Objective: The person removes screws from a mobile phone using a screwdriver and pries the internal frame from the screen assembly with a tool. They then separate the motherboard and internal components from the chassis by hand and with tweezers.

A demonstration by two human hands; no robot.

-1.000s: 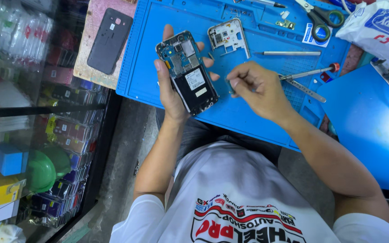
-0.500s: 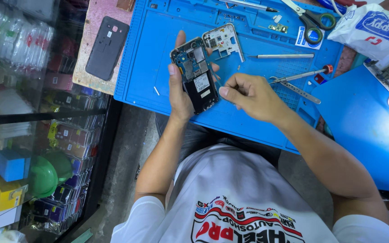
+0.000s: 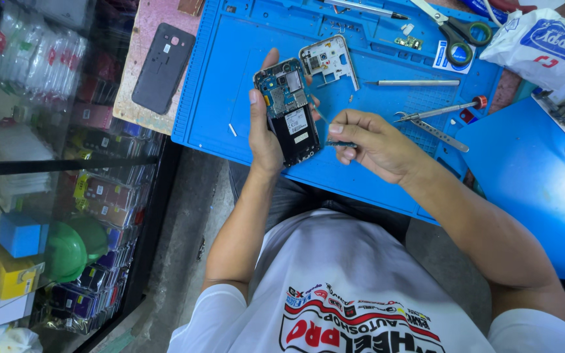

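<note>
White plastic bag (image 3: 544, 49), blue and red print, top right beside the blue mat. White-and-blue label card (image 3: 448, 57) under the scissors. White rectangular sticker (image 3: 296, 121) on the opened phone. Yellow box (image 3: 9, 271) and blue box (image 3: 21, 233), lower left shelf.

The right hand (image 3: 371, 144) has drawn back slightly from the opened phone (image 3: 289, 111), now nearer the body.

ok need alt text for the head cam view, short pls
Seen from above, a person's left hand holds an opened smartphone with its circuit board exposed, while the right hand pinches a small tool beside it. Below lie a blue repair mat with a removed phone frame, tweezers and scissors.
</note>
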